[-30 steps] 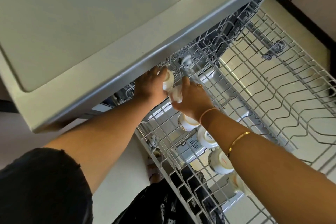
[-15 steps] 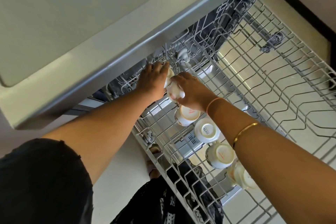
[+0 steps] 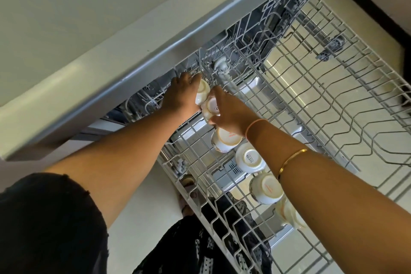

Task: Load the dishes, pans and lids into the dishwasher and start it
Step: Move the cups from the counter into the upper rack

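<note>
The dishwasher's upper wire rack [image 3: 315,104] is pulled out under the counter edge. My left hand [image 3: 180,93] grips a small white cup [image 3: 202,92] at the rack's far end, just below the counter lip. My right hand [image 3: 229,113] holds a second white cup [image 3: 210,108] bottom-up, touching the first. Behind them, a row of several white cups stands upside down along the rack's left side: one [image 3: 225,140], one marked on its base [image 3: 250,158], and one [image 3: 265,188] partly behind my right forearm.
The pale countertop [image 3: 89,18] overhangs the dishwasher opening. The right part of the rack holds only bare wire tines. A rack roller [image 3: 333,45] sits on the far rail. Below are the floor [image 3: 142,211] and my dark patterned clothing [image 3: 200,249].
Both hands, each with its cup, have stayed at the rack's far left end. The right hand has turned its cup and brought it against the left one.
</note>
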Demonstrator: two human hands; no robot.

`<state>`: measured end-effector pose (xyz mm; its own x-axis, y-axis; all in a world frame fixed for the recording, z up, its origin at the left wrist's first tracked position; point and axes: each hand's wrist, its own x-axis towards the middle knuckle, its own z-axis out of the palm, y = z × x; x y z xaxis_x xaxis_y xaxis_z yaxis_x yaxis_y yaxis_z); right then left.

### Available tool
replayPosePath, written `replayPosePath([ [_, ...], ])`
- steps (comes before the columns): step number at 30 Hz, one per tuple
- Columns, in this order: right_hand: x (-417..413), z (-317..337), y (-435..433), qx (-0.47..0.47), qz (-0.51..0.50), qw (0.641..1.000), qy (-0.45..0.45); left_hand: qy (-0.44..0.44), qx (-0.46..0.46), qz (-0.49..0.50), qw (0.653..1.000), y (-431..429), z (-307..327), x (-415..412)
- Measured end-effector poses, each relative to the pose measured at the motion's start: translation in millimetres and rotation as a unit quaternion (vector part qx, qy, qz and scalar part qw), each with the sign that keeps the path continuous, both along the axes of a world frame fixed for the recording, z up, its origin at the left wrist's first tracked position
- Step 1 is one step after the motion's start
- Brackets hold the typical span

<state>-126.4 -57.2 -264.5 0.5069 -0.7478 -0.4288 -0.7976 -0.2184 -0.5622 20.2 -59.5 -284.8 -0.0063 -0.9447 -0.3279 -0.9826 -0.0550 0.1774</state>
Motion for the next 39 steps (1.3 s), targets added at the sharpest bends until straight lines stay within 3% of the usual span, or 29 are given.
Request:
replayPosePath([
  [7, -1, 0, -3, -0.024, -0.005, 0.999, 0.035, -0.031, 0.046, -0.034, 0.998, 6, -8, 1],
  [10, 0, 1, -1, -0.075, 0.010, 0.994, 0.084, -0.069, 0.021, -0.055, 0.996, 1, -2, -5],
  [18, 11, -7, 20, -0.096, -0.055, 0.990, 0.087, -0.100, -0.014, -0.053, 0.993, 6, -1, -18],
  [28, 3, 20, 48, -0.128, -0.070, 0.988, 0.052, -0.034, -0.053, 0.004, 0.998, 46, 31, -23],
  [35, 2, 82, 95, -0.186, -0.051, 0.981, 0.028, 0.062, -0.101, 0.082, 0.990, 107, 109, -37],
  [39, 7, 122, 130, -0.232, -0.051, 0.971, -0.032, 0.115, -0.134, 0.134, 0.975, 153, 150, -38],
])
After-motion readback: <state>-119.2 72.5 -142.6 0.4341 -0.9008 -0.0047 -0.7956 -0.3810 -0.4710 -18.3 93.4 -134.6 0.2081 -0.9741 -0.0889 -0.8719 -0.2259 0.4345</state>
